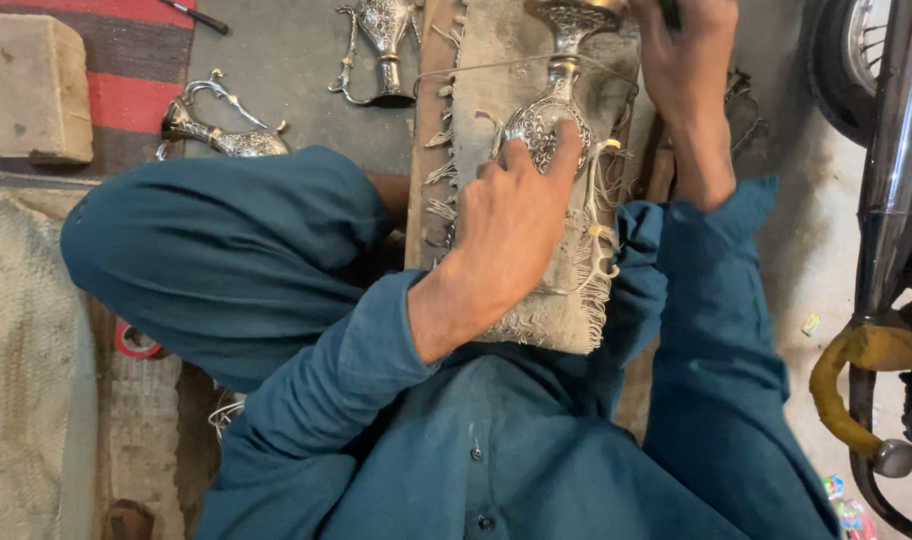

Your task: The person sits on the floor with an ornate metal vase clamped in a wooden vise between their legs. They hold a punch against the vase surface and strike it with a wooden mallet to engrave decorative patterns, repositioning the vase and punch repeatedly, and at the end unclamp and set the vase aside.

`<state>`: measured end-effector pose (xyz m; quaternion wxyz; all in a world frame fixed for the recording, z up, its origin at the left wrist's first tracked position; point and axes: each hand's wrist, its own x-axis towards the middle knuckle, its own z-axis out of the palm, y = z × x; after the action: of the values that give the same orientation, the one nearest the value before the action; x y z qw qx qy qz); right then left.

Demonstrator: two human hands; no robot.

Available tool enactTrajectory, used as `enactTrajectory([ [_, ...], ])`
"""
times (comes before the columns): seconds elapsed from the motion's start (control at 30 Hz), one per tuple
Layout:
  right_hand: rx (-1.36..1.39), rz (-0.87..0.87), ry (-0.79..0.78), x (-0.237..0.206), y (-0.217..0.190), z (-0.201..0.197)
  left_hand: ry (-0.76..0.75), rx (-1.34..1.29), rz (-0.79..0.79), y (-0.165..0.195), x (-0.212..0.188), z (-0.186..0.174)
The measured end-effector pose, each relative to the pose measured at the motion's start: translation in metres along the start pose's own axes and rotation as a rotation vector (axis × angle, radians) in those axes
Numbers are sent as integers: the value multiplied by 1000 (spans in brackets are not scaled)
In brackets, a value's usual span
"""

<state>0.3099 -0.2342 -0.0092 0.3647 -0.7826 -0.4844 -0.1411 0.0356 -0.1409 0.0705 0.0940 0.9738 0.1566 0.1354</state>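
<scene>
While left hand (516, 215) clamps fingers on engraved silver ewer (551, 115) at frame center, right hand (681, 50) grips a dark tool, upper right; 2 more ewers (226, 125) upper left.

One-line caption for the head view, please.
Seated person's left hand steadies an ornate silver vessel on a frayed cloth while the right hand works near its top.

Lying lengthwise on a frayed beige cloth (496, 60) at upper centre of the frame: an ornate engraved silver vessel (548, 110), round belly toward the viewer, slim neck and flared end pointing to the top edge, shining dully.
</scene>
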Motion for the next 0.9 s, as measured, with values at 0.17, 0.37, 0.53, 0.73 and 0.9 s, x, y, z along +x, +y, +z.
enactTrajectory([
  [0.17, 378, 95, -162, -37, -30, -20, 41, -77, -24, -4, -2, 15],
  [0.37, 311, 291, -271, -34, -28, -25, 22, 51, -46, -9, 1, 17],
  [0.53, 463, 84, -60, -9, -12, -3, -100, -216, 13, -52, -7, -8],
  [0.73, 187, 47, -90, 10, -15, 27, -355, -531, -32, -96, -24, -92],
  [0.9, -120, 8, -49, -13, -38, 33, -287, -437, -284, -153, -40, -121],
])
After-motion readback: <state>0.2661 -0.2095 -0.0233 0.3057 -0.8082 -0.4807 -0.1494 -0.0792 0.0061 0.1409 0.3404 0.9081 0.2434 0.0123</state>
